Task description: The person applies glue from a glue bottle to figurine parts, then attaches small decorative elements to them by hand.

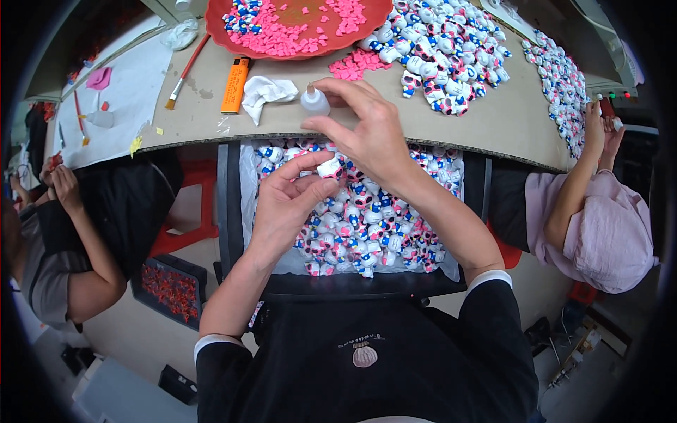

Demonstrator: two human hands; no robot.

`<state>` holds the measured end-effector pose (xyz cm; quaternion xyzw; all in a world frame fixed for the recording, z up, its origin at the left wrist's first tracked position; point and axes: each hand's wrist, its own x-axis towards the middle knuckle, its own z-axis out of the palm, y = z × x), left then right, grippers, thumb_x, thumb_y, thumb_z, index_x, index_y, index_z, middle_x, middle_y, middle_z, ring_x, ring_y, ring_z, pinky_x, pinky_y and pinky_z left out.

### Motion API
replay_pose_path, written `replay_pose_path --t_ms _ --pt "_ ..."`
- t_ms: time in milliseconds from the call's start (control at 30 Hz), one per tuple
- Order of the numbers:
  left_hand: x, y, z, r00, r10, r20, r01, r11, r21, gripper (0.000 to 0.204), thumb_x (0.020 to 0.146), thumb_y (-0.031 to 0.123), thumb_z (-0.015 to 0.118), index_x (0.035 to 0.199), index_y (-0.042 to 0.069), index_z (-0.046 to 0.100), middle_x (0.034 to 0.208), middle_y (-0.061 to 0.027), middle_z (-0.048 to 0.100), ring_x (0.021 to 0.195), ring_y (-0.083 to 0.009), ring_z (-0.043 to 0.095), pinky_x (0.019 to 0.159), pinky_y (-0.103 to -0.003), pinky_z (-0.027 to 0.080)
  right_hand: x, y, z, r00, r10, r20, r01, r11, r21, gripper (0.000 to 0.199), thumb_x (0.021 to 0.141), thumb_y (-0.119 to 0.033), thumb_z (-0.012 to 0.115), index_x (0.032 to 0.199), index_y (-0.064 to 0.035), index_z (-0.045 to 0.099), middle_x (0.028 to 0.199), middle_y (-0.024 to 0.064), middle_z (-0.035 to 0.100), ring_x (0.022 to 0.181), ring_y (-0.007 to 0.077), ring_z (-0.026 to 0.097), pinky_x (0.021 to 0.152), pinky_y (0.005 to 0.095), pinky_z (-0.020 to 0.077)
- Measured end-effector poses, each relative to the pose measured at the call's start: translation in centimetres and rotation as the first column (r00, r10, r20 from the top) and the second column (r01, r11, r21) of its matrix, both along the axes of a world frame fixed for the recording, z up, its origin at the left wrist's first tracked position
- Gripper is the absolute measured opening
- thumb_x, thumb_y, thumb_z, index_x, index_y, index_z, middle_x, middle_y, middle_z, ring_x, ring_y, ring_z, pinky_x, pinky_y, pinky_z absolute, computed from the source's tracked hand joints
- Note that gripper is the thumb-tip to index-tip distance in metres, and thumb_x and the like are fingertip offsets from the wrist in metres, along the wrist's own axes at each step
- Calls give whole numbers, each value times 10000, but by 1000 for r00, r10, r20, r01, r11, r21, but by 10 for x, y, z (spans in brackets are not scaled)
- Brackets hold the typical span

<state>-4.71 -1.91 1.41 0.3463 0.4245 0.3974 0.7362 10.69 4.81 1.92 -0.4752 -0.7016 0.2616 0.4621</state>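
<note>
1. Above the black tray (228,211), the left hand (278,201) pinches one small white figurine (329,168) with pink and dark markings between its thumb and fingers.
2. Beside a small translucent bottle (314,104), the right hand (374,127) has its thumb and forefinger spread apart; I cannot tell whether a fingertip touches it. The bottle stands upright, nozzle up, near the front edge of the tabletop (201,116).
3. Beneath both hands, the tray carries a thick layer of white, blue and pink figurines (367,225) over a pale liner.
4. Left of the bottle lie a crumpled white tissue (268,92), an orange oblong object (235,86) and a brush (189,70) with a red handle.
5. Toward the back, a red dish (296,13) holds many small pink pieces (285,42); just right of it, a large heap of figurines (451,56) covers the surface.
6. On either side sits another person: one at left (77,247) in dark clothes, one at right (599,225) in pale pink.
</note>
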Motion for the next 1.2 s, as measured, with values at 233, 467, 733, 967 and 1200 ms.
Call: replay_pose_path --t_ms 233,467,733,967,1200 --pt "1 4 -2 999 -9 32 9 1000 2 339 856 26 625 1184 5 540 933 -99 664 850 -132 638 767 -240 507 50 8 7 912 -159 378 151 987 52 131 781 -83 663 892 -16 649 804 91 631 740 209 603 653 319 475" --pt "2 4 -1 999 35 14 -35 999 19 353 853 13 616 1195 5 529 979 -95 637 901 -191 650 796 -282 517 50 17 14 842 -11 539 34 999 -34 114 785 -116 645 860 -31 657 797 99 626 790 267 591 725 349 464" --pt "7 6 -1 986 154 62 -160 981 109 318 803 -43 660 1090 -10 528 979 -77 619 867 -123 636 728 -212 513 28 -39 31 979 105 173 -93 993 -76 110 779 -18 614 885 -9 646 834 130 634 784 292 624 682 357 499" --pt "11 0 -2 988 148 -31 -136 958 252 276 792 -41 670 1039 -21 548 920 -86 655 840 -126 647 729 -217 521 16 -59 31 967 53 251 -57 998 10 141 770 24 641 911 6 643 832 117 654 737 238 641 642 304 501" --pt "4 -1 -3 994 76 -72 -52 955 291 285 806 -30 659 1082 -25 591 949 -95 659 858 -121 643 748 -216 518 23 -57 42 997 58 50 -36 931 -363 159 763 -45 676 911 9 652 762 115 647 691 255 633 603 329 500"
